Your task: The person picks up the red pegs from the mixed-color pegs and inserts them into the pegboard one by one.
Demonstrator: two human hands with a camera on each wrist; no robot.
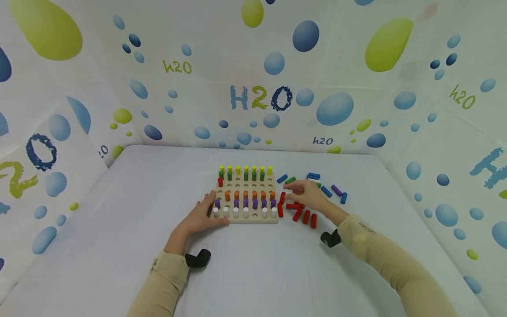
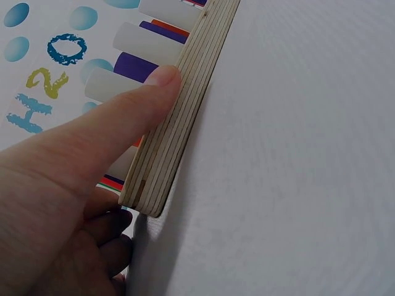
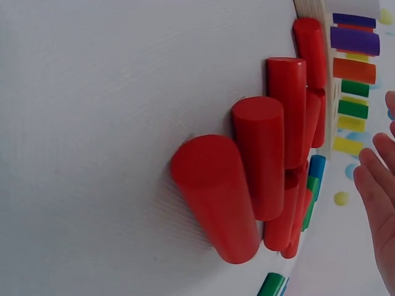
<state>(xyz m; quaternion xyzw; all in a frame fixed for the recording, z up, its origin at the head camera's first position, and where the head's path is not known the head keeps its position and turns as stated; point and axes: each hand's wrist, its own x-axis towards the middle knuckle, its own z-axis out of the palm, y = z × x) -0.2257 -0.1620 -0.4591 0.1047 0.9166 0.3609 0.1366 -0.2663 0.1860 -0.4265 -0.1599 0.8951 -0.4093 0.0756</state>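
Left hand [image 1: 202,215] steadies pegboard [image 1: 246,219]; right hand [image 1: 310,196] over red pegs [image 1: 302,213].

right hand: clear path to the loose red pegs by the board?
Probably yes. The right hand hovers open just above the red pegs, which lie loose on the table right of the board. Nothing sits between them.

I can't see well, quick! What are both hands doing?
Left hand: open, thumb pressing the wooden pegboard edge.
Right hand: open, hovering over red pegs, holding nothing.
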